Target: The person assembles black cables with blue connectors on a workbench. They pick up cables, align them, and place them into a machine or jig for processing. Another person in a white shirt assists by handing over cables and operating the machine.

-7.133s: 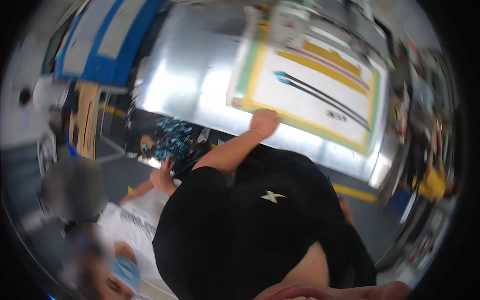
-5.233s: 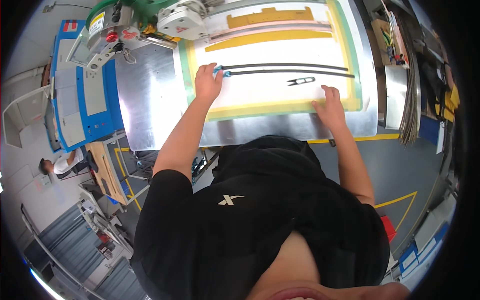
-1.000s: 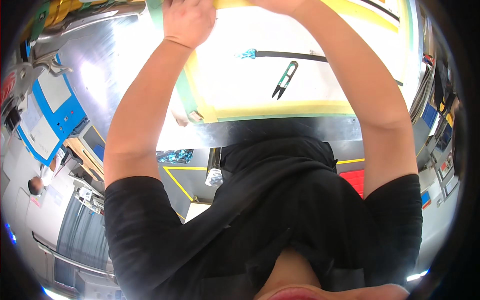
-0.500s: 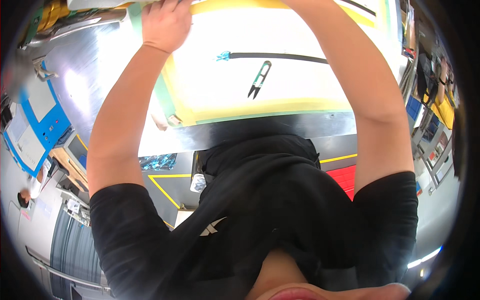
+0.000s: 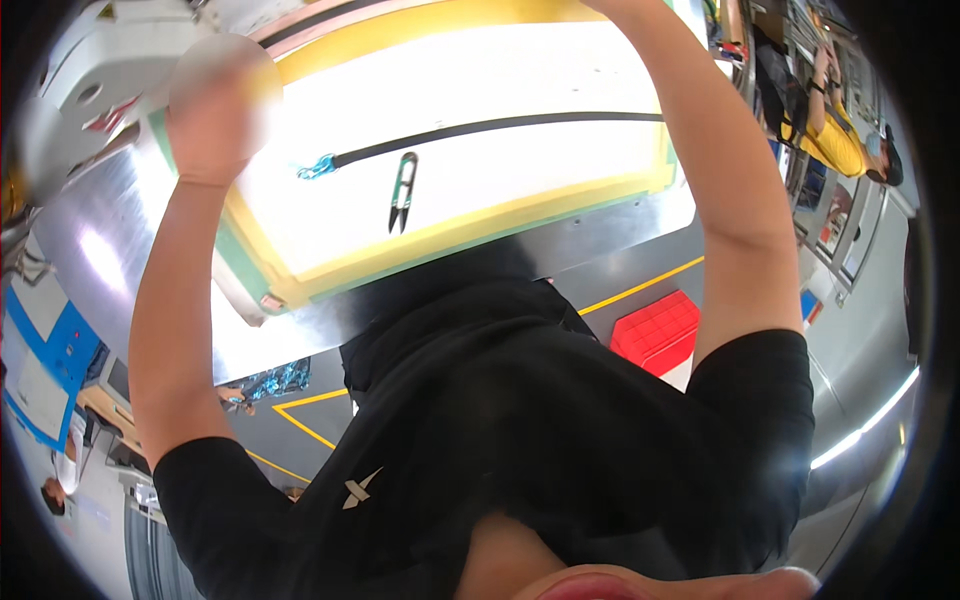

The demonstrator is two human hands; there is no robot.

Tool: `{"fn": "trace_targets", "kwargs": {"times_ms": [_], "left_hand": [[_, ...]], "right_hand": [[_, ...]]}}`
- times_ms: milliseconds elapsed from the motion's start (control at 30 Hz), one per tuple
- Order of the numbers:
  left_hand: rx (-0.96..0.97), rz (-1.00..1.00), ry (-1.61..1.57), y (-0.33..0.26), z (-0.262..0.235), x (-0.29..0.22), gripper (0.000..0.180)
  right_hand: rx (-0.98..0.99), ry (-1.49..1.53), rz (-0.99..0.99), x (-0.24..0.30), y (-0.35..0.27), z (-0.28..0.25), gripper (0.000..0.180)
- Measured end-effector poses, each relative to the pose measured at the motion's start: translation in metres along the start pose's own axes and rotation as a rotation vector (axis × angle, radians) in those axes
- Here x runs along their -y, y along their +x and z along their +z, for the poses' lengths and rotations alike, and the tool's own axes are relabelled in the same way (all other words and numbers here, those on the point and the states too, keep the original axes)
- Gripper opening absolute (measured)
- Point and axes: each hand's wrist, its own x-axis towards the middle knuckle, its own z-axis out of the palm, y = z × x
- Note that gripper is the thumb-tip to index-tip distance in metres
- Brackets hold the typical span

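Note:
My left hand [image 5: 208, 125] is at the upper left, over the taped corner of a white work board [image 5: 520, 180] and beside a white machine housing. A blur hides its fingers, so whatever it touches or holds cannot be seen. My right forearm reaches up past the board's right side, and the hand is beyond the upper edge of the picture. On the board lies a pair of thread snips [image 5: 405, 180], dark-bladed with green on the handle, its tips toward me. Behind the snips, a long black strip [image 5: 480, 127] runs crosswise, with shiny blue threads [image 5: 318, 168] at its left end.
Yellow and green tape [image 5: 450, 240] borders the board. A white machine housing [image 5: 110, 70] stands at the upper left. A red crate [image 5: 657, 333] sits on the floor beyond the table edge. Another person in yellow [image 5: 840, 140] is at the far right.
The view has swung, so the board, snips and strip appear further left and tilted. My left hand has moved left toward the machine housing, and more of the red crate shows.

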Motion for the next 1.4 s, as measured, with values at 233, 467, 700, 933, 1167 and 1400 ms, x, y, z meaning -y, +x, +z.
{"fn": "trace_targets", "kwargs": {"times_ms": [233, 467, 700, 933, 1167, 1400], "left_hand": [[0.036, -0.017, 0.019, -0.003, 0.004, 0.001, 0.050], [0.076, -0.017, 0.009, -0.001, 0.001, 0.001, 0.047], [0.009, 0.020, -0.005, 0.000, 0.000, -0.001, 0.048], [-0.056, 0.075, -0.053, 0.002, 0.002, 0.004, 0.053], [-0.056, -0.102, -0.084, -0.002, -0.002, -0.006, 0.041], [0.066, -0.053, -0.218, 0.011, -0.015, -0.009, 0.050]], "right_hand": [[0.026, -0.078, 0.108, -0.088, 0.005, 0.015, 0.072], [0.046, 0.051, 0.270, -0.138, -0.002, 0.021, 0.054], [-0.460, 0.366, 0.044, -0.115, -0.064, 0.090, 0.025], [-0.524, 0.194, 0.063, -0.117, -0.060, 0.130, 0.037], [-0.587, 0.362, -0.190, 0.014, -0.064, 0.091, 0.033], [-0.683, 0.540, -0.414, 0.178, -0.070, 0.069, 0.030]]}}
